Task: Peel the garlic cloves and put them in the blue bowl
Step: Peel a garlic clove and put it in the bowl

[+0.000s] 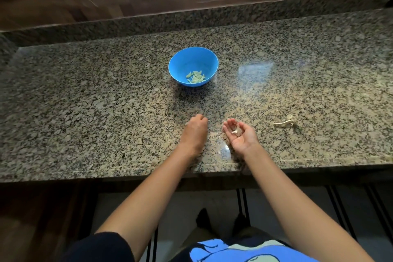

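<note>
As the right hand [240, 134] is lying palm-up just over the desk [85, 112], fingers loosely cupped, it is cradling a few pale scraps [236, 131]. They look like garlic skin, though the view is too small to rule out a clove among them. The left hand [195, 128] is resting knuckles-up beside it, fingertips curled down toward the stone; whether it is pinching anything cannot be told. Well off to the right, a dried stalk [286, 122] with bits of husk is lying on the desk. Farther back, the blue bowl [191, 59] is holding a small heap of peeled cloves [196, 77]. With no unpeeled clove showing on the stone, the job appears to be nearing its end, at most one clove remaining.
</note>
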`<move>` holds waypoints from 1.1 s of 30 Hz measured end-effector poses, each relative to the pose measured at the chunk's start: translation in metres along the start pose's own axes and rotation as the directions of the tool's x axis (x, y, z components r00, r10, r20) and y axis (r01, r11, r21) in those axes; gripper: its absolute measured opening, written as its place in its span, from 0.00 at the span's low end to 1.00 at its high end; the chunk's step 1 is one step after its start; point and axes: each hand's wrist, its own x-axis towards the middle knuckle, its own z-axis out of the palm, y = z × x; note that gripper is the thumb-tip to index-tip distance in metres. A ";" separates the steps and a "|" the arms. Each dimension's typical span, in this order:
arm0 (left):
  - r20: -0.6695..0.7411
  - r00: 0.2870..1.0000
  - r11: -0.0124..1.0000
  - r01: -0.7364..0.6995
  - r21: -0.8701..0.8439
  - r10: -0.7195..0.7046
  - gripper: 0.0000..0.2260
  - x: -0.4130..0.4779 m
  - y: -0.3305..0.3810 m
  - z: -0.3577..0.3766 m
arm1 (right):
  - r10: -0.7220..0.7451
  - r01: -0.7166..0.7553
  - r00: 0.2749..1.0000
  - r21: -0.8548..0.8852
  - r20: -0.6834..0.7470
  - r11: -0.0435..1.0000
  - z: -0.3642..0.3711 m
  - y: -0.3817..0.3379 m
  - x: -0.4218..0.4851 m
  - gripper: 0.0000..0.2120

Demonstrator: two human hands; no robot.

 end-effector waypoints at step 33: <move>-0.064 0.866 0.869 -0.492 0.059 0.495 0.02 -0.073 -0.075 -0.004 | 0.042 -0.033 0.998 -0.213 0.036 0.976 0.018 0.049 -0.012 0.14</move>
